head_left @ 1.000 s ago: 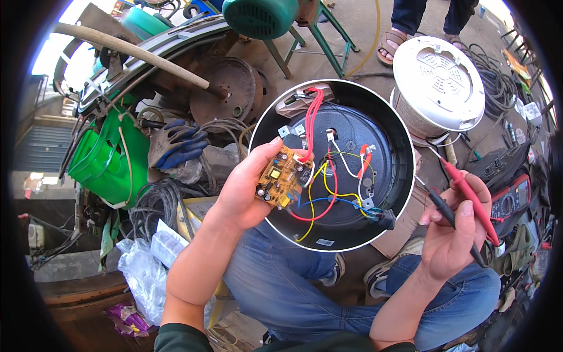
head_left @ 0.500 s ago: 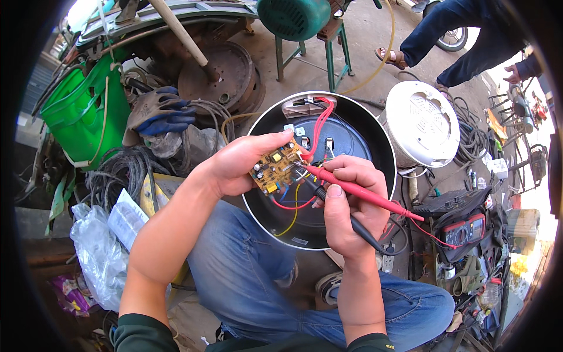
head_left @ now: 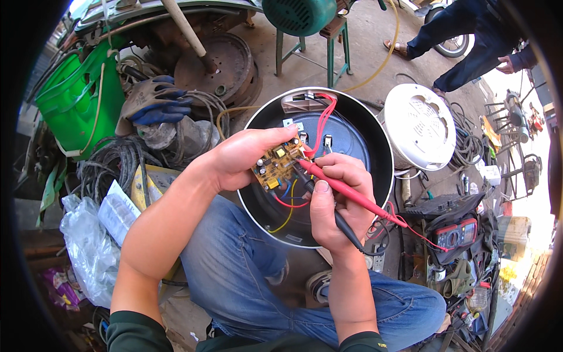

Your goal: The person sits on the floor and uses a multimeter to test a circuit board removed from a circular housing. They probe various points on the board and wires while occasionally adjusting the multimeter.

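Observation:
My left hand [head_left: 242, 157] is closed on the edge of a small brown circuit board [head_left: 278, 166], thumb along its upper edge. The board is tilted above a round black pot-like housing [head_left: 384, 170] and has red, blue and yellow wires running from it. In my right hand [head_left: 342, 202] are two multimeter probes, a red probe [head_left: 358, 196] and a black probe [head_left: 350, 230], gripped together like chopsticks. Their tips meet at the board's right part; exact contact is too small to tell. The red multimeter [head_left: 456, 234] lies to the right in a dark bag.
A white round cover [head_left: 419, 124] stands right of the housing. At left are a green bucket [head_left: 82, 105], work gloves [head_left: 155, 101], coiled cables [head_left: 117, 170] and a plastic bag [head_left: 88, 249]. A green motor [head_left: 300, 14] on a stand is ahead; another person's legs [head_left: 454, 44] show far right.
The probe tips have shifted slightly up and left on the board, and the black probe's tip has come closer to the red one's. My left hand still holds the board.

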Tool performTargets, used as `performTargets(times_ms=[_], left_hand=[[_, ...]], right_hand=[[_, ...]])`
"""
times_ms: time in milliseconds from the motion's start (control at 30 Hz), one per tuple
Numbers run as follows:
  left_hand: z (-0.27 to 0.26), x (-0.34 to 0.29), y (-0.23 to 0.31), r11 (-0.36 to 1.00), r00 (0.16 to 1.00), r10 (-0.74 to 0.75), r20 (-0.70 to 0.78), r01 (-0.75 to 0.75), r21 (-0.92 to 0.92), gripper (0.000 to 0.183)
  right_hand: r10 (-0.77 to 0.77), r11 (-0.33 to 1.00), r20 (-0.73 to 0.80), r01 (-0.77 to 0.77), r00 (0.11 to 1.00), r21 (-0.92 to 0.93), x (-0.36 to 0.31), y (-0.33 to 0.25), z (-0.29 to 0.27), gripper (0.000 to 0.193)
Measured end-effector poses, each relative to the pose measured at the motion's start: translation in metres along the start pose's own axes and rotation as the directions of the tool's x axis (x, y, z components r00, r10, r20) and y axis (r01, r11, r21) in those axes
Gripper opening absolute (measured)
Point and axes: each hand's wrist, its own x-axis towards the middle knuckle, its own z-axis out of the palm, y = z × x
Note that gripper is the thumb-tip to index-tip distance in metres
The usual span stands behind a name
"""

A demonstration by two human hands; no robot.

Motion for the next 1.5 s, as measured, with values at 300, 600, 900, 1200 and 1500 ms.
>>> performTargets(times_ms=[300, 600, 900, 1200, 1500], left_hand=[[0.002, 0.001, -0.003, 1.0, 1.0, 0.022, -0.021, -0.021, 0.012, 0.043], [-0.001, -0.008, -0.002, 0.999, 0.999, 0.049, -0.017, -0.049, 0.025, 0.037], [-0.01, 0.006, -0.004, 0.999, 0.999, 0.031, 0.016, -0.031, -0.013, 0.036], [-0.014, 0.002, -0.011, 0.982, 0.976, 0.178, -0.124, -0.167, 0.091, 0.028], [-0.009, 0.003, -0.007, 0.985, 0.975, 0.144, -0.17, -0.126, 0.116, 0.028]], right_hand=[[-0.064, 0.99, 0.123, 0.079, 0.99, -0.117, 0.0, 0.0, -0.006, 0.025], [-0.087, 0.989, 0.098, 0.098, 0.991, -0.115, 0.002, -0.005, 0.003, 0.023], [-0.094, 0.994, 0.049, 0.096, 0.994, -0.052, 0.006, 0.0, -0.003, 0.022], [-0.103, 0.994, 0.131, 0.106, 0.986, -0.016, -0.002, 0.017, 0.006, 0.02], [-0.101, 0.993, 0.151, 0.108, 0.983, -0.038, -0.003, 0.015, 0.008, 0.02]])
